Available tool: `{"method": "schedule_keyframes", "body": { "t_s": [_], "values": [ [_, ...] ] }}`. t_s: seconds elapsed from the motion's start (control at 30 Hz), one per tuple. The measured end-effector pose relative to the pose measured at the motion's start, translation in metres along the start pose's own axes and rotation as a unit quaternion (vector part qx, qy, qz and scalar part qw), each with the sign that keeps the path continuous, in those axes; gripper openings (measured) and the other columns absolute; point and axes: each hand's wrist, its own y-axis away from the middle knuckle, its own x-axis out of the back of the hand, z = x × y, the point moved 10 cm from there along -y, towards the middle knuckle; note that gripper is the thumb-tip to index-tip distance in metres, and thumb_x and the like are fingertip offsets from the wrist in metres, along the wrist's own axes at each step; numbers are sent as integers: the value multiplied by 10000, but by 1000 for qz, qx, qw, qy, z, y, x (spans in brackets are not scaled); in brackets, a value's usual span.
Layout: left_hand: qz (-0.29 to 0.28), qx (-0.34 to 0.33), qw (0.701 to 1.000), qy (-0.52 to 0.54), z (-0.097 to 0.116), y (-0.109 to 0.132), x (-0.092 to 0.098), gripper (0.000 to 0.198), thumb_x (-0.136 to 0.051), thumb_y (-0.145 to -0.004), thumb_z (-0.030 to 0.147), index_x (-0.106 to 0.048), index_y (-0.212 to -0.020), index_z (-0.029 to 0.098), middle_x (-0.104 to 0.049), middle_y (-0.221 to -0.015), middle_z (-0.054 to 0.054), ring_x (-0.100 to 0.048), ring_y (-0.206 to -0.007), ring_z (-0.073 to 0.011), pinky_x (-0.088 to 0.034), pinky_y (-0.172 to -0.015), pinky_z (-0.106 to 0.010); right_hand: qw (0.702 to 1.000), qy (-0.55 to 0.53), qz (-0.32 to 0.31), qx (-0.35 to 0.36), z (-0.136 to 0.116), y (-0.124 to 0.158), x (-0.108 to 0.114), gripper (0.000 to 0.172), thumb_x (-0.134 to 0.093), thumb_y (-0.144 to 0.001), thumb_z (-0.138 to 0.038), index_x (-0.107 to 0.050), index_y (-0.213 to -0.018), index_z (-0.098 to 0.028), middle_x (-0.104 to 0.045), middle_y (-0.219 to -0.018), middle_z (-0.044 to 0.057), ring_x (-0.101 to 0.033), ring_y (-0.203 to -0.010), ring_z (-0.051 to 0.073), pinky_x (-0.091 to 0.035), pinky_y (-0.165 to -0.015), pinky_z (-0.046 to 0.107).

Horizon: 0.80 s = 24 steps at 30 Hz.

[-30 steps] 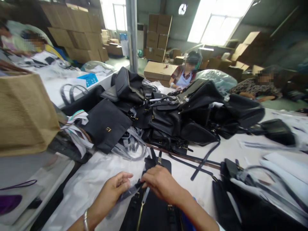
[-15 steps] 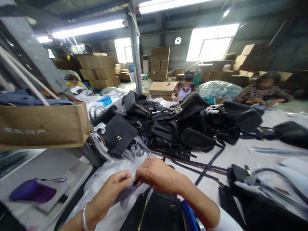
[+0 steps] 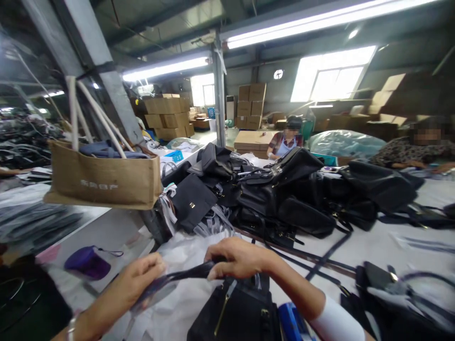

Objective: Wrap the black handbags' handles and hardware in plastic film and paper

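My left hand and my right hand are both closed on a dark strap in a clear plastic sleeve, stretched between them low in the head view. My left hand has drawn the sleeve end out to the left. Under my right hand stands a black bag with gold hardware, close to me. A white plastic sheet lies crumpled behind the strap.
A heap of black bags fills the middle of the white table. A tan woven tote stands at the left, a purple pouch below it. Two people sit across the table, before stacked cardboard boxes. More black bags lie right.
My hands have moved apart: the left pulled the plastic sleeve out to the left along the strap, the right stayed pinched over the bag. The view has tilted up.
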Motion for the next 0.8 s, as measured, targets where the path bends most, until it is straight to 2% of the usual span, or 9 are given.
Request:
{"method": "schedule_keyframes", "body": {
  "t_s": [0.1,0.23,0.33,0.43,0.53,0.6,0.67,0.7,0.8],
  "values": [
    [-11,21,1000,-14,17,15,38,338,-612,-758,506,-508,-668,197,-455,-435,100,-314,-305,-35,-204,-337,-136,999,-10,-48,3,-18,-24,-4,425,-656,-758,-529,-588,-1048,-225,-578,-694,-75,-507,-594,77,-327,-530,163],
    [-67,15,995,-71,49,15,52,279,-604,-774,462,-551,-696,199,-445,-368,102,-322,-273,-42,-197,-321,-120,999,31,-33,19,-32,-54,-8,368,-641,-783,-509,-600,-994,-210,-614,-802,-42,-554,-694,96,-391,-614,175],
    [-79,11,994,-70,65,-1,52,273,-611,-762,441,-566,-672,187,-468,-360,79,-367,-270,-65,-209,-309,-130,982,130,129,-43,-29,-44,-4,361,-604,-842,-415,-540,-1119,-193,-622,-1033,63,-582,-912,184,-448,-782,280],
    [-78,13,997,-1,69,-22,53,280,-625,-739,414,-570,-603,175,-468,-339,48,-348,-262,-75,-201,-306,-150,922,196,316,-107,-27,-2,-27,260,-464,-921,-233,-486,-1179,-208,-630,-1028,107,-595,-926,210,-464,-821,349],
    [-103,5,993,57,67,-33,43,292,-611,-756,400,-570,-584,168,-454,-340,45,-297,-274,-52,-159,-323,-148,933,181,312,-8,-30,5,-94,371,-528,-879,-376,-464,-1215,-235,-669,-910,65,-625,-802,206,-508,-746,326],
    [-138,0,987,80,69,-33,26,296,-587,-780,400,-579,-600,166,-453,-346,45,-286,-286,-46,-160,-334,-151,945,166,272,-73,1,-13,-121,818,-642,-741,-547,-320,-1366,-130,-568,-1218,193,-541,-1104,313,-476,-898,427],
    [-169,-2,981,91,76,-29,8,294,-580,-789,411,-590,-624,167,-456,-345,45,-293,-293,-49,-188,-341,-156,944,130,263,-150,33,-40,-122,1007,-704,-656,-567,-244,-1411,-82,-441,-1350,246,-394,-1259,370,-404,-986,498],
    [-180,-7,979,96,82,-27,1,290,-585,-787,417,-592,-636,169,-457,-344,47,-300,-294,-51,-209,-344,-158,939,105,274,-178,44,-56,-116,956,-702,-677,-529,-265,-1407,-94,-450,-1344,235,-382,-1269,367,-393,-993,506],
    [-191,-43,975,109,107,-21,-15,287,-593,-784,439,-577,-665,179,-446,-335,62,-306,-282,-52,-240,-336,-156,915,17,337,-220,56,-112,-104,482,-517,-866,-325,-446,-1309,-150,-611,-1145,161,-537,-1117,302,-464,-908,444]
  ]
}}
